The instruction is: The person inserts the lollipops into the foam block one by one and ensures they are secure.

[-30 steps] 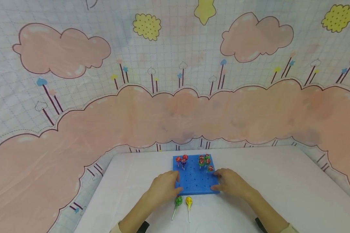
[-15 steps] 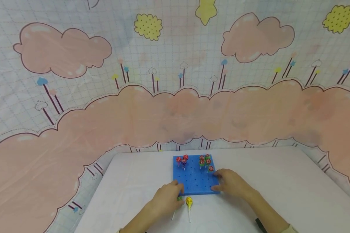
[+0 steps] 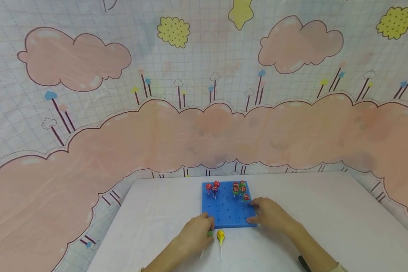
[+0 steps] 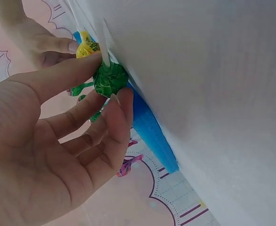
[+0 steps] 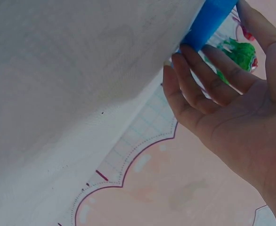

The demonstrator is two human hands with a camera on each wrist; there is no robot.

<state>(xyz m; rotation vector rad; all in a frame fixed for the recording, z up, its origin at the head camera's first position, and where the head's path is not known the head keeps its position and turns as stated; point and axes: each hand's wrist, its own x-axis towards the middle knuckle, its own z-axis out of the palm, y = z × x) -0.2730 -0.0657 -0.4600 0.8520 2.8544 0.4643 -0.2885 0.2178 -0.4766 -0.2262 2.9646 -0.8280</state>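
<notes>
left hand [image 3: 194, 233] grip pinches green lollipop [image 4: 109, 79] | right hand [image 3: 271, 216] grip wide, touching blue board [image 3: 226, 215] | 1 yellow lollipop [image 3: 220, 236]

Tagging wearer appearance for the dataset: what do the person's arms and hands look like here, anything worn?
Both hands, left hand and right hand, are bare: no gloves, rings or markings show. The forearms are bare too. In the head view a dark band with a pale cuff edge shows low on the right forearm at the frame edge. The wrist views show short, unpainted nails on the fingers.
</notes>
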